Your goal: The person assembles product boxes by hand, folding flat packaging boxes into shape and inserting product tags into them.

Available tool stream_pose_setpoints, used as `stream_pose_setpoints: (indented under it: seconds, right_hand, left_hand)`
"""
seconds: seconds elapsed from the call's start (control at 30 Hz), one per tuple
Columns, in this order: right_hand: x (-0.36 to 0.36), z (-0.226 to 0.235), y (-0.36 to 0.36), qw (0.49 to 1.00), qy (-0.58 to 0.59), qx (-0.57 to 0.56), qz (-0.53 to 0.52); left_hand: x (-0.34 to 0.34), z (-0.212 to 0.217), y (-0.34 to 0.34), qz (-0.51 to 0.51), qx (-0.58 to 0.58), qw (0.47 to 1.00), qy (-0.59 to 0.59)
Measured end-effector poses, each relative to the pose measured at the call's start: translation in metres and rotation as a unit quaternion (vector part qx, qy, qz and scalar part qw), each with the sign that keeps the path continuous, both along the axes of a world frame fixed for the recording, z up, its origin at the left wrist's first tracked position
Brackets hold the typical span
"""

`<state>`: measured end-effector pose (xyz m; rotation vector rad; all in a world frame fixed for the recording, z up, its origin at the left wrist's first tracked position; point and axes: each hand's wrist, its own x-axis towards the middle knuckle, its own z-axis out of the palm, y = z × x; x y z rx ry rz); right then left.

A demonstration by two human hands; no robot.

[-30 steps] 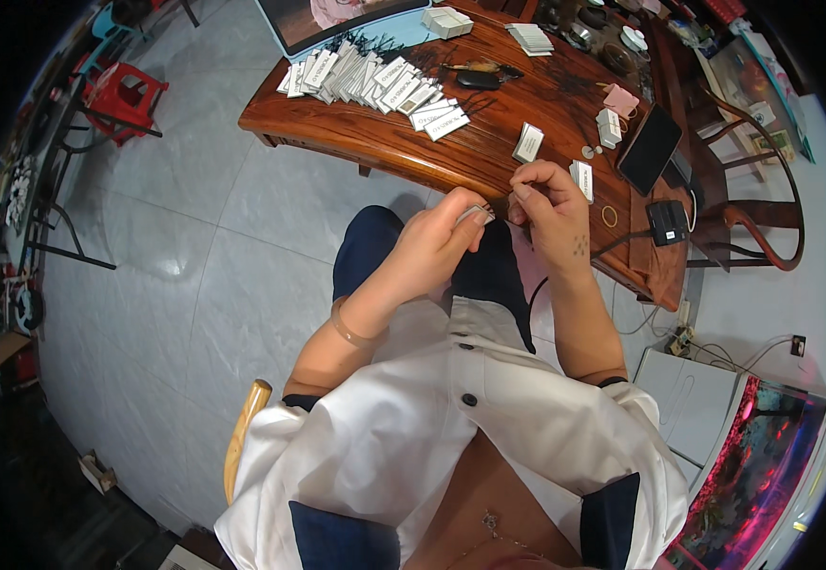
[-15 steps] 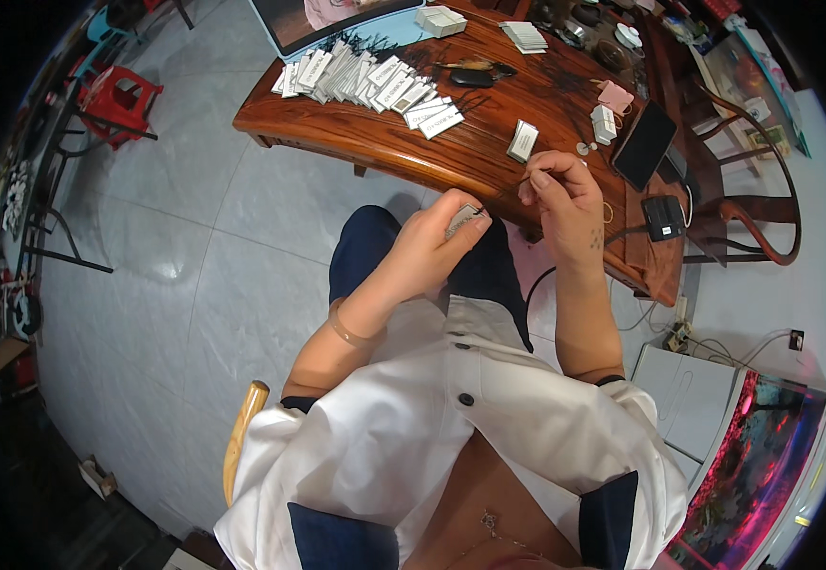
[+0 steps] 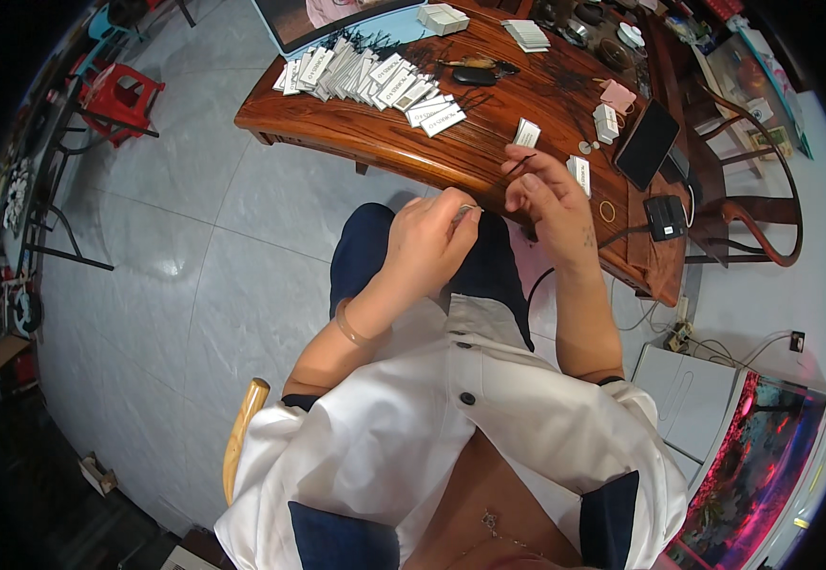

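My left hand (image 3: 432, 242) is closed, pinching a small pale tag (image 3: 465, 211) between thumb and fingers above my lap; most of the tag is hidden by the hand. To its right, over the table's front edge, my right hand (image 3: 556, 204) has half-curled fingers. A thin black string (image 3: 519, 167) runs across those fingers, apparently gripped between them. Beyond the right hand lies a small stack of white tags (image 3: 526, 133), and another white tag stack (image 3: 579, 175) sits beside its wrist side. A large fanned pile of white tags (image 3: 375, 81) with black strings covers the table's left part.
The wooden table (image 3: 356, 142) also bears a black oval object (image 3: 474, 76), tag bundles (image 3: 442, 19), a phone (image 3: 648, 144), a dark box with a cable (image 3: 663, 218) and a rubber band (image 3: 607, 211). A wooden chair (image 3: 765, 214) stands at the right, a red stool (image 3: 120, 103) far left.
My right hand has opened somewhat and shifted slightly left, its fingers spreading from a pinch, with the black string now showing. My left hand has turned a little, hiding more of the tag.
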<state>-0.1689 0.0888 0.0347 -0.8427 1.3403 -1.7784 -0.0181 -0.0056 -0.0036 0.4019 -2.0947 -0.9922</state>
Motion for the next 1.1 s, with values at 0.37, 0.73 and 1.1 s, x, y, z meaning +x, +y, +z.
stream_pose_setpoints:
  seconds: [0.37, 0.73, 1.1]
  right_hand:
    - [0.008, -0.008, 0.005, 0.997, 0.011, 0.06, 0.035]
    - [0.008, -0.004, 0.008, 0.989, 0.13, 0.072, -0.015]
    - [0.006, -0.016, 0.01, 0.99, 0.128, 0.003, 0.06]
  left_hand:
    - [-0.003, 0.001, -0.001, 0.073, -0.216, 0.974, -0.011]
    - [-0.004, -0.002, -0.004, 0.104, -0.221, 0.97, -0.025]
    - [-0.005, 0.0, -0.006, 0.075, -0.185, 0.98, -0.002]
